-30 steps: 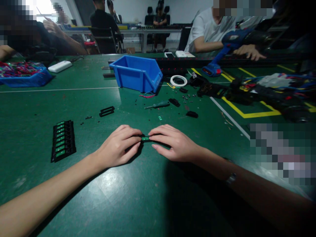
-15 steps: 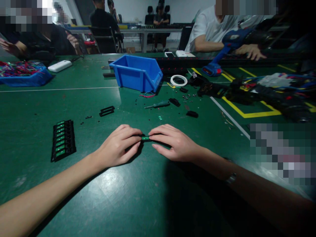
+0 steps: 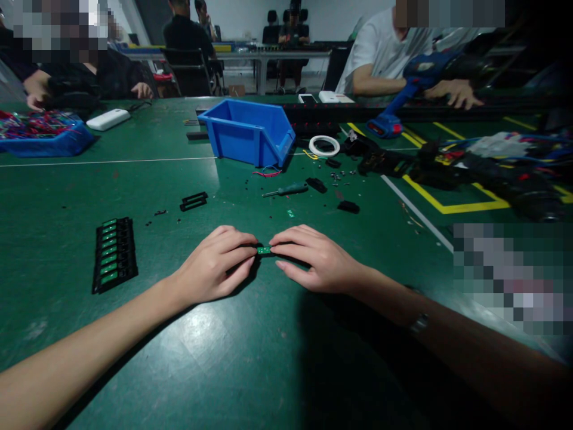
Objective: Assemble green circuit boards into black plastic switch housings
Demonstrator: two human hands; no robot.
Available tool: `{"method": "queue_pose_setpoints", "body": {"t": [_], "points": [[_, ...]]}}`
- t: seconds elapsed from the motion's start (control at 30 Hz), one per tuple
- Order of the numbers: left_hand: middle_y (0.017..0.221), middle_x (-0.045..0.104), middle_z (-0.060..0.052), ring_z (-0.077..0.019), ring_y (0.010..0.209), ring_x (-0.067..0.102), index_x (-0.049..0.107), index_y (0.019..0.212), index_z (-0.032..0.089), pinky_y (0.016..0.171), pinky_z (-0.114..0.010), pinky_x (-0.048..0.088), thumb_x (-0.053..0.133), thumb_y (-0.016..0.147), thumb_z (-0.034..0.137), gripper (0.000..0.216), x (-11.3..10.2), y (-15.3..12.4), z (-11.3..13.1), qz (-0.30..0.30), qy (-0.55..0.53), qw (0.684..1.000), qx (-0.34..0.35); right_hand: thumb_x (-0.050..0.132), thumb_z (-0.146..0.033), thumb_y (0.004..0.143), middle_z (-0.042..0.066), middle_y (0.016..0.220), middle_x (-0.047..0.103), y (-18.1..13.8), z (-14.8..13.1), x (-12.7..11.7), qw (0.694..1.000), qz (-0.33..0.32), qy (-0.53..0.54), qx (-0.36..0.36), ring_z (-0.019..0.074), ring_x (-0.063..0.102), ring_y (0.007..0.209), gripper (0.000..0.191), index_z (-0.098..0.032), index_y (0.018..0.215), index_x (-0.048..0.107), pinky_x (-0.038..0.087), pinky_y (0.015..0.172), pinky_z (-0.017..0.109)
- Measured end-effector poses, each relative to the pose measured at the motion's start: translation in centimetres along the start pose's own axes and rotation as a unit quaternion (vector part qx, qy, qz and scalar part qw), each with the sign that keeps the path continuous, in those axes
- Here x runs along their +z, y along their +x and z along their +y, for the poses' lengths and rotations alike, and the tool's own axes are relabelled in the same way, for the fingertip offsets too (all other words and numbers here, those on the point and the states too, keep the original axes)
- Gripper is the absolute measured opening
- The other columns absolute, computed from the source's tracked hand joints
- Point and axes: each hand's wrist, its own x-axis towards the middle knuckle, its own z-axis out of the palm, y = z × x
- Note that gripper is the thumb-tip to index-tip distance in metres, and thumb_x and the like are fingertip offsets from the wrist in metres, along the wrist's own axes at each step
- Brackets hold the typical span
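A small green circuit board [image 3: 264, 251] lies between my two hands at the middle of the table. My left hand [image 3: 226, 263] has its fingers closed on the board's left end. At the right end, my right hand [image 3: 313, 257] holds it with the fingertips, the thumb a little apart below. The fingers cover both ends of the board. To the left lies a row of black frames [image 3: 115, 255] with green boards set in them. Two loose black frames [image 3: 194, 202] lie beyond my left hand.
Ahead are a green screwdriver [image 3: 286, 190], a blue bin [image 3: 237, 140], a white ring [image 3: 324, 146] and scattered screws [image 3: 342, 176]. A blue cordless drill [image 3: 403, 98] stands at the right. At the left is a tray of wires [image 3: 67, 143]. Co-workers sit across the table.
My hands and the board hold their place. Across the table at the left, a co-worker's hands have lowered toward the table.
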Motion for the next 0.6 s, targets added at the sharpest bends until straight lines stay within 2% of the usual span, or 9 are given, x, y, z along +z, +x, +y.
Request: {"method": "queue_pose_setpoints", "body": {"t": [0.6], "points": [[0.119,0.067,-0.012,-0.0235,0.105,0.063,0.066,0.113,0.013,0.095,-0.042,0.048,0.062,0.090,0.011,0.023,-0.01,0.09,0.07,-0.008,0.005,1.000,-0.002,0.062,-0.025,0.095,0.010,0.119,0.069,0.10,-0.09,-0.02,1.000,-0.005,-0.005,0.005,0.0235,0.062,0.106,0.025,-0.019,0.118,0.069,0.049,0.096,0.042]]}}
